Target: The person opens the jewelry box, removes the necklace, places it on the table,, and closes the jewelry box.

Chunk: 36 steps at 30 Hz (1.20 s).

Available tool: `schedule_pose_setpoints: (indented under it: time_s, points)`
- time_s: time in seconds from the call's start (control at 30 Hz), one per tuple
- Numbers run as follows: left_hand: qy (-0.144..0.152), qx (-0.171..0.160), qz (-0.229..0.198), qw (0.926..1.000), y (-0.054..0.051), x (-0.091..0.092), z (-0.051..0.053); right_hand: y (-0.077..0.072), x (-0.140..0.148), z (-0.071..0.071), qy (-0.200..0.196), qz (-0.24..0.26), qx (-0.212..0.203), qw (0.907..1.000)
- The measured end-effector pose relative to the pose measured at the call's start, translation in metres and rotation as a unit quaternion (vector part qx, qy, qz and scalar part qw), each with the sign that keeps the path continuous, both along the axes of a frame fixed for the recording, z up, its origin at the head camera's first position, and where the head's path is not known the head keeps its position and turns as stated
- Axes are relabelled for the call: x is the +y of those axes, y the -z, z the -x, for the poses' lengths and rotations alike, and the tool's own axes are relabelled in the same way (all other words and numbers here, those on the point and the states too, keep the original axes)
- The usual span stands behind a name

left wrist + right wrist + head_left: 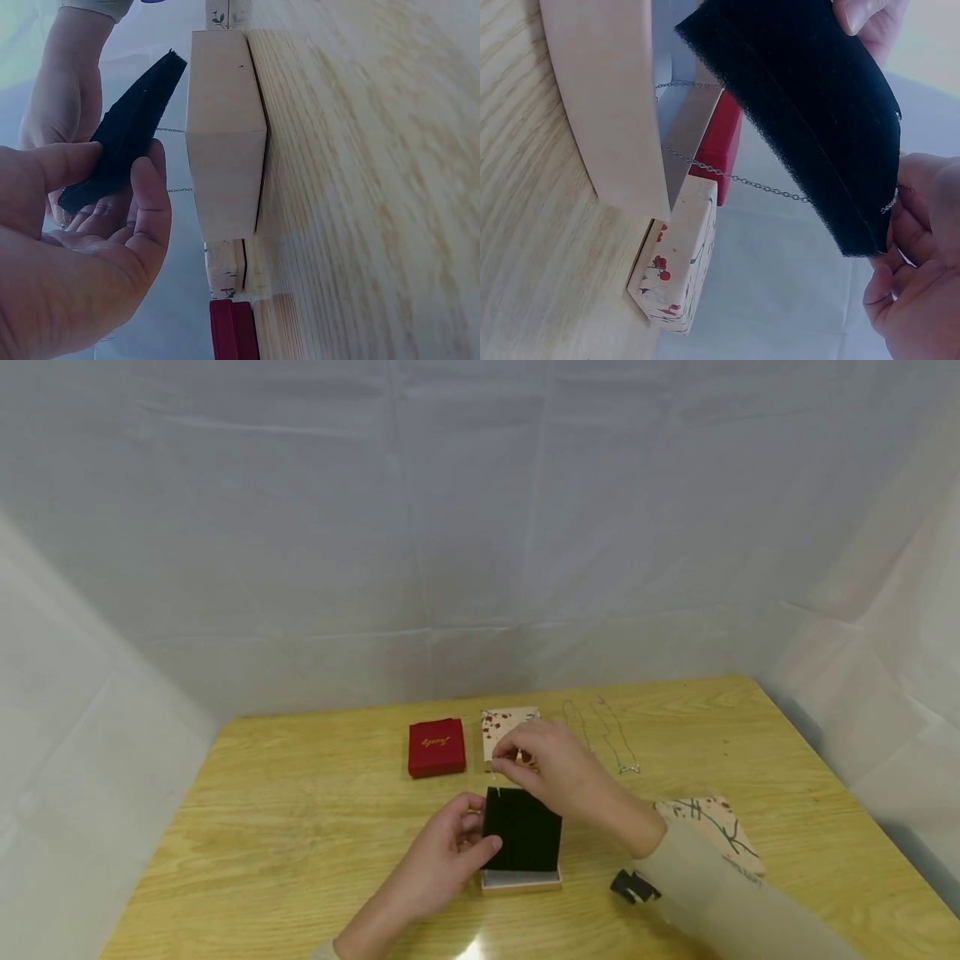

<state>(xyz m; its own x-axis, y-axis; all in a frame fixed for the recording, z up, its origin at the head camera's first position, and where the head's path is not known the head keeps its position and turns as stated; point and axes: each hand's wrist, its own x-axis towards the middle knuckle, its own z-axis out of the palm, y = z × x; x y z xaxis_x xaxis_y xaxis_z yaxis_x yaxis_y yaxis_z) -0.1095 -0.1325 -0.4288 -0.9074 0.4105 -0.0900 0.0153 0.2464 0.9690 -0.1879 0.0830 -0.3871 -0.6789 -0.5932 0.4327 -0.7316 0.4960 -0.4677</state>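
My left hand [442, 857] holds a black foam jewellery-box insert [523, 831] by its left edge, thumb on its face. The insert is tilted above an open pale box [521, 887]. At the insert's far left corner, the fingertips of my right hand [555, 772] pinch the end of a thin silver necklace [494, 774]. In the right wrist view, two strands of the necklace chain [742, 180] run between the box and the underside of the insert. A bit of chain shows at the insert's edge beside my right fingers.
Behind the hands stand a red box [437, 748] with gold lettering and a flower-patterned box [497, 725]. A silver necklace [628, 769] lies at the back right. A patterned lid [723, 831] lies partly under my right forearm, near a small black object [635, 887].
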Motion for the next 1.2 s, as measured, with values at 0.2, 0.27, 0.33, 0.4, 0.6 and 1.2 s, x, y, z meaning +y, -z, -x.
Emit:
schedule_pose_setpoints:
  time_s: [0.2, 0.27, 0.33, 0.4, 0.6, 1.2]
  points:
    - [-0.005, 0.005, 0.007, 1.0000, 0.001, 0.000, 0.000, 0.001, -0.001, 0.003, 0.005, 0.010, -0.031, 0.9995]
    - [-0.008, 0.004, 0.006, 0.9999, 0.001, 0.000, 0.000, 0.001, -0.001, 0.004, 0.009, 0.009, -0.041, 0.9991]
    - [-0.009, 0.000, 0.001, 1.0000, 0.002, 0.000, 0.000, 0.000, -0.001, 0.004, 0.011, 0.007, -0.050, 0.9987]
    - [-0.013, -0.002, -0.001, 0.9999, 0.002, 0.000, 0.000, -0.001, -0.001, 0.004, 0.014, 0.005, -0.060, 0.9981]
    - [-0.024, -0.001, 0.003, 0.9997, 0.001, -0.001, 0.001, 0.000, 0.000, 0.005, 0.014, 0.000, -0.074, 0.9971]
    - [-0.037, 0.014, -0.009, 0.9992, 0.001, 0.001, 0.000, 0.002, 0.013, 0.006, 0.061, 0.021, -0.152, 0.9862]
